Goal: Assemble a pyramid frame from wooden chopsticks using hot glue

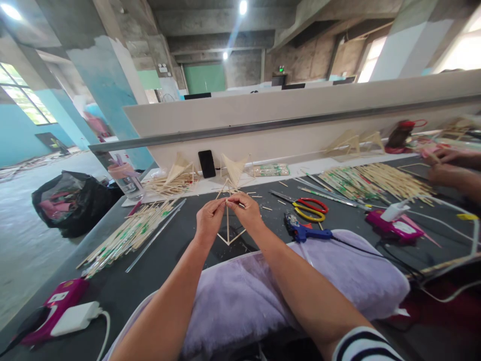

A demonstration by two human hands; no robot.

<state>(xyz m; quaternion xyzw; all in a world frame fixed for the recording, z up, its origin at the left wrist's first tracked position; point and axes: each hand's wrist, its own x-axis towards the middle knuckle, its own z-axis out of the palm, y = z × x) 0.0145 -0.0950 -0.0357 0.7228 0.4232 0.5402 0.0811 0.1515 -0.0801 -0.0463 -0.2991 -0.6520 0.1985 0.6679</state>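
Nearest, a purple cloth (240,296) lies beneath the forearms, and a blue glue gun (308,233) rests at its edge, held by neither hand. Just beyond, on the dark counter (176,265), is a stick frame (227,223), directly in front of the person: thin sticks meet at a near corner, 1 rises from there to the fingers, and another corner shows past the hands. The left hand (210,215) and the right hand (246,208) are both closed in a pinch at the top of that rising stick, fingertips together; whether glue sits in the joint cannot be told. The outline looks joined at its near corner, so the work seems partway along: the bare frame carries no filled surface, unlike the fan-like stick model (235,170) farther back, which appears complete. Scissors (313,208) lie to the right, with short stick pieces (266,208) near them. Plenty of material seems left, with 1 stick bundle (131,235) at left and a larger stick pile (379,180) at right. A phone (206,164) leans against the far divider (263,135).
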